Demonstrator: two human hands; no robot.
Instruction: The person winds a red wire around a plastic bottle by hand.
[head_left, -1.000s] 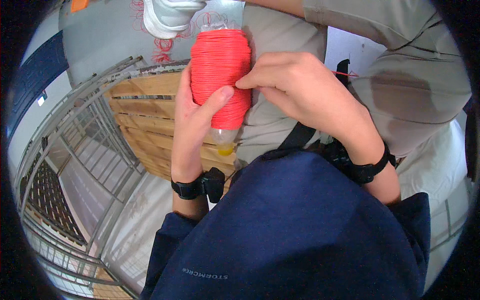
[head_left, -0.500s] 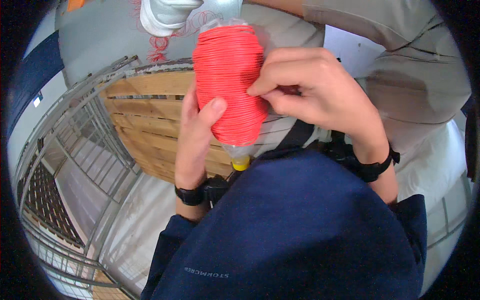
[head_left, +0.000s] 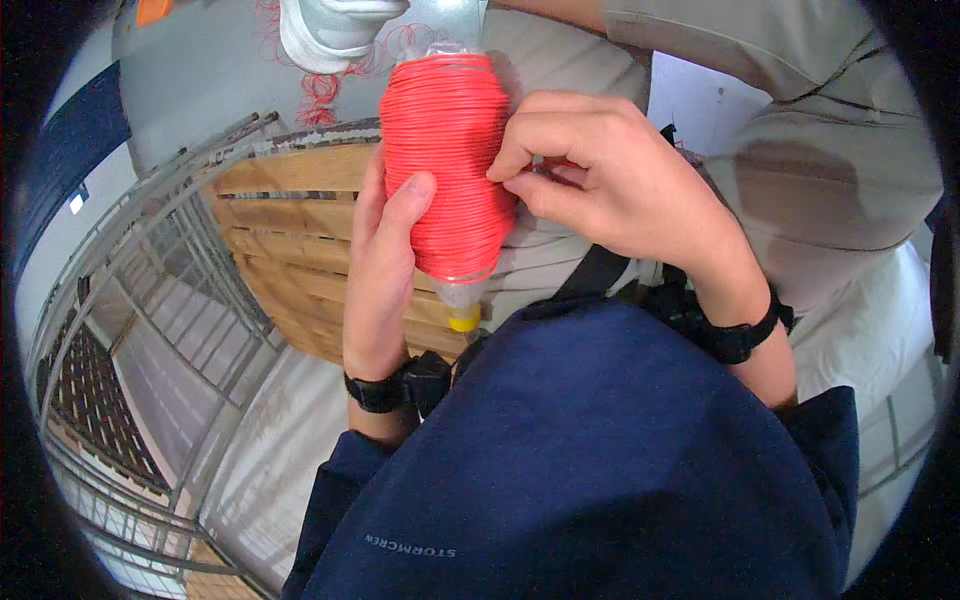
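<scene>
A clear plastic bottle (head_left: 457,295) with a yellow cap (head_left: 463,324) is wound thickly with red cord (head_left: 445,150), in close side-by-side turns. Its capped end points toward my body. My left hand (head_left: 385,250) is closed round the bottle's left side, thumb lying across the turns and the other fingers mostly hidden behind. At the right edge of the winding, my right hand (head_left: 610,180) is closed in a pinch, fingertips against the red cord. The strand between those fingertips is too small to make out clearly.
Wooden slats (head_left: 290,220) and a grey metal frame (head_left: 180,360) lie to the left. Loose tangled red cord (head_left: 320,97) rests on the floor beside a white shoe (head_left: 322,42). Legs in beige trousers (head_left: 830,170) fill the right side. An orange object (head_left: 153,10) shows at upper left.
The wound bottle has shifted slightly left and turned a little, its capped end swinging left. Both hands have moved slightly with it, keeping their holds.
</scene>
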